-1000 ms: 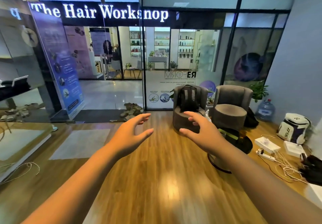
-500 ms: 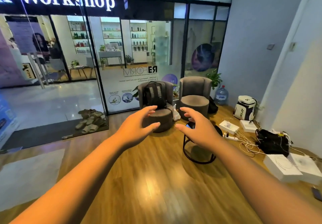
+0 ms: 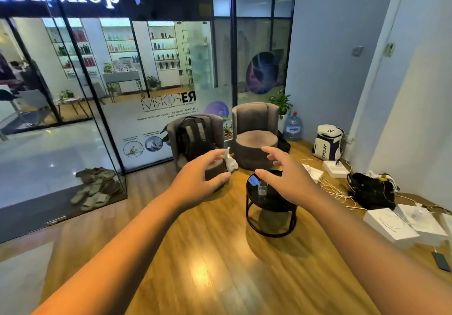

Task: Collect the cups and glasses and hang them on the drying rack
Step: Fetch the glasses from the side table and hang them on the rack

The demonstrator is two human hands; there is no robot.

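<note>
Glass: a small clear drinking glass (image 3: 262,188) stands upright near the middle of the round black side table (image 3: 271,204), a little toward its left edge, touched by neither hand.

Far left on the wooden plank floor (image 3: 208,265), beige slippers (image 3: 94,190) lie in a heap against the glass shopfront wall (image 3: 146,94). The left hand (image 3: 198,176) is held out in the air with its fingers spread wide and loosely bent, holding nothing. Behind it a black backpack (image 3: 193,136) sits in a grey round armchair (image 3: 212,128), with a second grey round armchair (image 3: 255,136) just beside it. The right hand (image 3: 286,177) reaches out over the table's right edge, fingers wide and bent, also empty. Further right stand a blue water jug (image 3: 292,127) and a white sports backpack (image 3: 327,143); white flat boxes (image 3: 401,224), white cables (image 3: 335,190) and a black bag (image 3: 371,190) lie along the wall.
</note>
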